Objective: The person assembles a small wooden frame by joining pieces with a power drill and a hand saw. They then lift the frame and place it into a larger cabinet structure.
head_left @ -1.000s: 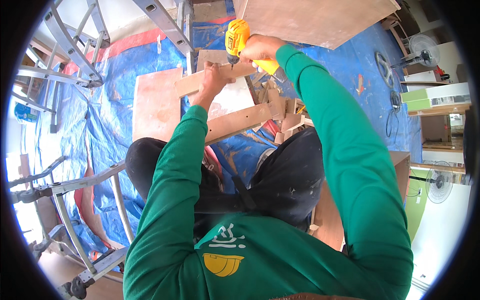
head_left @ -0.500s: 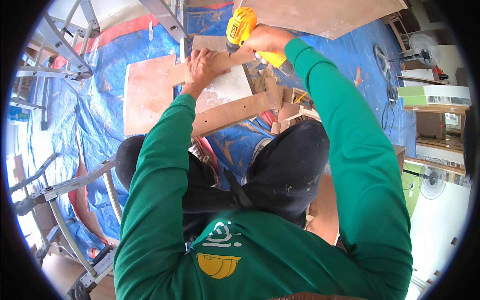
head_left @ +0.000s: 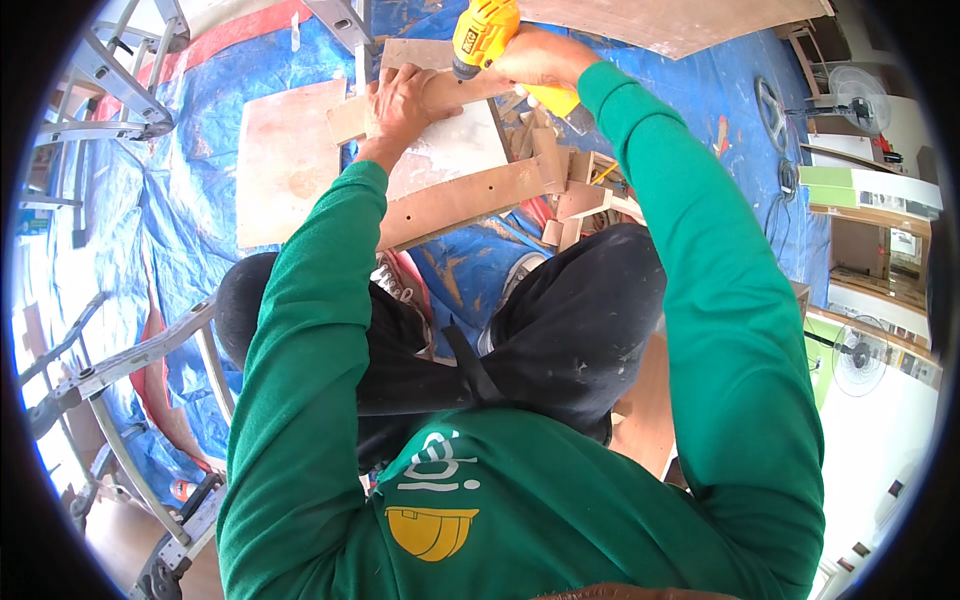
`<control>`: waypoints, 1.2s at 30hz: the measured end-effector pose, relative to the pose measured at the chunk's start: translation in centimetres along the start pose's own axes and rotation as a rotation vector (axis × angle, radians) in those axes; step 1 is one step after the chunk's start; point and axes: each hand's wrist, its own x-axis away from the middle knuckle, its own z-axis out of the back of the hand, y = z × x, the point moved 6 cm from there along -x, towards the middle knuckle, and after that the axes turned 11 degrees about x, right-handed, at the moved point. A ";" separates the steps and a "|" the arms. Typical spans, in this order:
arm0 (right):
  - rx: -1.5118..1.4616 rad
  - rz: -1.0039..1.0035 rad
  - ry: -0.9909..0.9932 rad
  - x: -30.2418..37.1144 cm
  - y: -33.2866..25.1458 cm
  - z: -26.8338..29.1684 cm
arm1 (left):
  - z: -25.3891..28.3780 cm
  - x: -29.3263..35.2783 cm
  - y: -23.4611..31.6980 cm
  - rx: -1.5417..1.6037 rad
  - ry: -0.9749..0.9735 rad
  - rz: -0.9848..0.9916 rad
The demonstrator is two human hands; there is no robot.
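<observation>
My right hand (head_left: 548, 60) grips a yellow cordless drill (head_left: 487, 35), its black chuck pointing down over a narrow plywood strip (head_left: 347, 118). Just below the chuck a small dark spot marks the strip; whether the bit touches the wood I cannot tell. My left hand (head_left: 402, 108) is clamped over the same strip, left of the drill. Beneath lies a board with a whitish, worn face (head_left: 470, 142). A second strip with dark holes (head_left: 465, 202) rests across its near end, and a bare plywood panel (head_left: 285, 165) lies to its left.
Wood offcuts (head_left: 580, 200) are piled right of the boards on the blue tarp (head_left: 120, 210). Metal ladders (head_left: 150, 375) stand along the left side. A large plywood sheet (head_left: 660, 22) lies at the far side. Fans (head_left: 858, 105) and shelving (head_left: 880, 190) are at the right.
The whole view has shifted slightly, so the boards, both hands and the drill sit higher in the picture. Both hands keep their holds, and the drill stays over the strip.
</observation>
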 end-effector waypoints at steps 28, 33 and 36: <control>-0.759 -0.183 0.618 30.5 24.0 -14.0 | -0.4 -1.1 -0.6 0.041 -0.228 0.070; -0.978 -0.278 0.610 36.7 26.4 -30.0 | 0.5 -0.8 -0.2 0.002 -0.244 -0.031; -0.817 -0.240 0.609 36.8 25.7 -35.9 | 1.6 -1.0 -1.1 -0.024 -0.340 -0.062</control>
